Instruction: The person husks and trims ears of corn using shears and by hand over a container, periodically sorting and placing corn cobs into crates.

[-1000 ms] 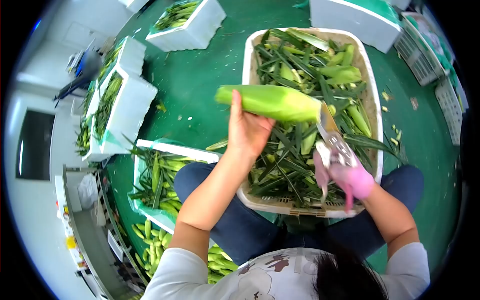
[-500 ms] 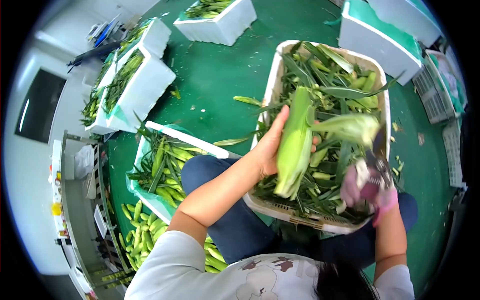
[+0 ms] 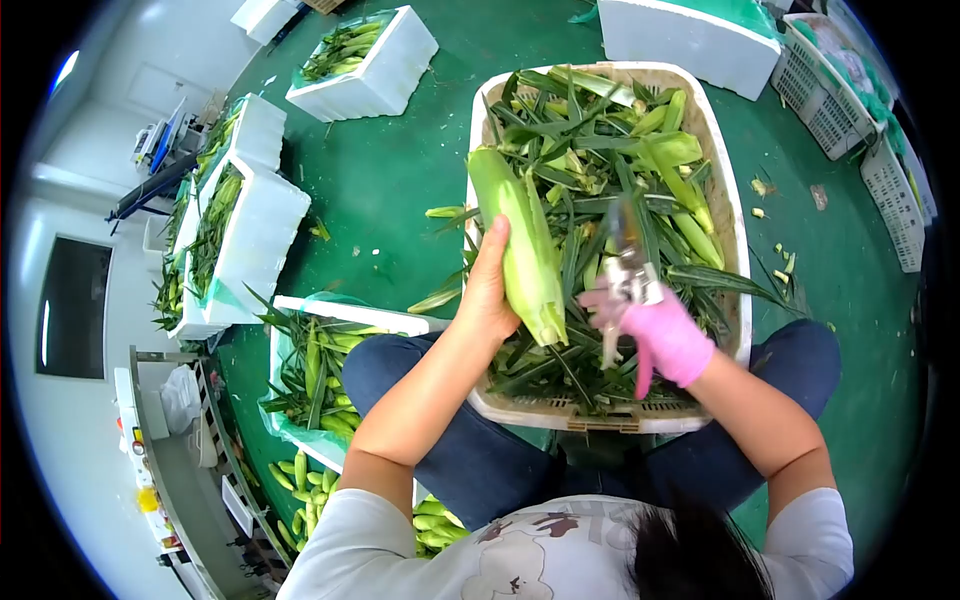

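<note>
Right, 1 husk-on corn ear (image 3: 528,255) is clamped in my bare left hand (image 3: 488,295), thumb along its side, other fingers mostly hidden underneath. It's above the left part of the crate (image 3: 733,215), long axis slanting from far left down to near right. Pale, ragged end points toward me and sits just beside my gloved right hand (image 3: 662,335), with a gap between. So from the right fingers the ear lies to the left; the left hand is the one touching. Right fingers are wrapped on metal shears (image 3: 632,282), blades pointing away from me; blur, so can't tell if the 2 blades are apart.

Materials: ear smooth, bright green, tapered, 1 husk flap lifting. Glove pink, stretchy-looking. Crate off-white plastic, slotted, scuffed, holding long ribbon-like husk leaves (image 3: 598,207), tangled. Foam box (image 3: 262,245) white, blocky; floor (image 3: 400,190) glossy green.
</note>
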Tool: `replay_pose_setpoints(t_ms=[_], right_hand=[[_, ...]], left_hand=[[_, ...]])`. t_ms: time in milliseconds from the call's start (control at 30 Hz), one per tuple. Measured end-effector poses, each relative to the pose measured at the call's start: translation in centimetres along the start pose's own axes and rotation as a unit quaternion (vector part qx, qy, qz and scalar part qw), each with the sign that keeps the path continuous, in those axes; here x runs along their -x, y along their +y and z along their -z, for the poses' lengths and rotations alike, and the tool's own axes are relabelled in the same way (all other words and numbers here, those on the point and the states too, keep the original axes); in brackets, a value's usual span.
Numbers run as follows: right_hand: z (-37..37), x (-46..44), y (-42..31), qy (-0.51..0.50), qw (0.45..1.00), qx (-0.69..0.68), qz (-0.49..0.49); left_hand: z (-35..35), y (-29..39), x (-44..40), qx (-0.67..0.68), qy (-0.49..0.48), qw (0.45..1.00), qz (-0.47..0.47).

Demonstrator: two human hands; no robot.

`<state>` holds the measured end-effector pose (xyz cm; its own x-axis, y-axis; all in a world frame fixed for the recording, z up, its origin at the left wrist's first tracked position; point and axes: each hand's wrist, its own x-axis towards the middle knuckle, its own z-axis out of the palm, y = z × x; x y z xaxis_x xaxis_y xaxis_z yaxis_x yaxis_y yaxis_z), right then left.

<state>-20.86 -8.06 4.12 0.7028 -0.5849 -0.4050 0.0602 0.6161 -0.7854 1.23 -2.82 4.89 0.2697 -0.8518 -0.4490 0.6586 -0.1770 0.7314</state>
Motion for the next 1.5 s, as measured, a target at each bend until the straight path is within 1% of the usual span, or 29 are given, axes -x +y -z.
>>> replay_pose_setpoints(t_ms=[67, 100, 167, 233, 267, 300, 367, 433, 467, 500, 567, 633, 700, 767, 833, 900, 933, 967, 1033, 1067, 1133, 1200, 1233, 1267, 1300, 1333, 1367, 1433, 1500], right_hand=[[-2.6, 0.7, -0.3, -0.017, 0.994, 0.107, 0.023], [-2.4, 0.4, 0.1, -0.027, 0.977, 0.204, 0.059], [-1.6, -0.1, 1.1, 0.000, 0.962, 0.245, 0.123], [0.1, -0.1, 1.0, -0.002, 0.996, 0.090, 0.026], [0.6, 0.0, 0.5, 0.025, 0.997, 0.060, 0.046], [1.5, -0.2, -0.1, 0.046, 0.992, 0.087, 0.082], [2.9, -0.1, -2.5, 0.112, 0.982, 0.147, 0.048], [4.1, -0.8, -4.8, 0.175, 0.909, 0.367, 0.085], [4.2, -0.7, -5.5, 0.227, 0.856, 0.450, 0.115], [4.0, -0.6, -6.1, 0.256, 0.815, 0.488, 0.177], [3.3, 0.8, -7.4, 0.188, 0.882, 0.383, 0.202], [2.9, 1.7, -7.9, 0.043, 0.949, 0.282, 0.136], [3.3, 1.7, -7.5, -0.032, 0.943, 0.324, 0.062], [3.7, 1.2, -6.8, -0.071, 0.926, 0.371, 0.013], [4.6, 0.4, -4.8, -0.105, 0.956, 0.274, -0.013], [4.9, -0.6, -2.9, -0.146, 0.964, 0.220, -0.028], [5.0, -1.1, -2.0, -0.165, 0.962, 0.216, -0.025], [3.6, -0.9, -3.3, -0.159, 0.942, 0.286, -0.070], [4.1, -2.2, -1.3, -0.135, 0.938, 0.319, -0.032], [3.8, -2.5, -0.4, -0.090, 0.980, 0.177, -0.016], [4.0, -3.5, -0.7, -0.036, 0.999, 0.037, 0.000], [5.1, -4.9, -1.6, -0.017, 0.987, -0.160, -0.007], [5.2, -4.8, -1.9, -0.005, 0.976, -0.217, -0.028], [3.9, -3.8, -2.4, -0.022, 0.975, -0.213, -0.051], [2.7, -2.5, -2.2, -0.038, 0.974, -0.210, -0.074], [2.5, -1.6, -1.0, -0.085, 0.983, -0.154, -0.060], [1.4, -0.2, -0.6, -0.090, 0.977, -0.171, -0.086], [-0.1, 1.6, -0.2, -0.067, 0.984, -0.148, -0.076], [-0.7, 2.3, -0.4, -0.055, 0.992, -0.117, -0.003]], left_hand=[[0.5, -2.0, -0.6, -0.011, -0.012, 1.000, -0.014], [0.1, -2.6, -0.5, -0.005, -0.010, 1.000, -0.016], [-0.3, -2.6, 0.2, 0.001, -0.046, 0.999, -0.009], [-0.7, -1.7, 0.8, 0.050, -0.079, 0.995, 0.023], [-0.8, -1.1, 0.9, 0.036, -0.067, 0.997, 0.028], [-1.5, -0.3, 0.9, 0.029, -0.140, 0.989, -0.031], [-1.6, 0.7, 1.2, 0.118, -0.170, 0.978, 0.013], [0.0, 0.6, 0.3, -0.002, -0.198, 0.980, 0.024], [0.2, 0.8, 0.4, -0.090, -0.193, 0.977, -0.014], [-0.1, 0.4, 0.8, -0.136, -0.131, 0.982, -0.029], [-1.0, -0.1, 1.6, -0.258, -0.102, 0.953, -0.124], [-0.9, -0.2, 1.9, -0.279, -0.103, 0.947, -0.125], [-1.3, 0.1, 2.5, -0.325, -0.092, 0.931, -0.137], [-0.8, 0.6, 2.7, -0.474, -0.083, 0.862, -0.163], [-1.3, 2.1, 3.9, -0.627, -0.076, 0.760, -0.153], [-1.0, 2.1, 5.3, -0.659, -0.121, 0.731, -0.131], [-0.6, 1.5, 6.0, -0.656, -0.130, 0.735, -0.111], [0.0, 0.9, 6.7, -0.654, -0.139, 0.738, -0.091], [1.3, -0.4, 7.6, -0.636, -0.110, 0.759, -0.091], [2.1, -0.9, 7.7, -0.621, -0.108, 0.770, -0.098], [2.9, -1.5, 8.1, -0.563, -0.106, 0.813, -0.104], [3.5, -1.7, 7.9, -0.511, -0.132, 0.838, -0.136], [3.6, -1.7, 7.7, -0.486, -0.146, 0.848, -0.154], [3.1, -1.7, 7.6, -0.466, -0.131, 0.852, -0.199], [2.7, -1.9, 7.5, -0.471, -0.106, 0.840, -0.249], [2.4, -2.1, 7.3, -0.474, -0.083, 0.824, -0.297], [2.2, -2.2, 7.1, -0.477, -0.061, 0.807, -0.343], [1.8, -2.3, 6.7, -0.527, -0.035, 0.764, -0.371], [1.2, -2.5, 6.6, -0.552, -0.021, 0.733, -0.397]])
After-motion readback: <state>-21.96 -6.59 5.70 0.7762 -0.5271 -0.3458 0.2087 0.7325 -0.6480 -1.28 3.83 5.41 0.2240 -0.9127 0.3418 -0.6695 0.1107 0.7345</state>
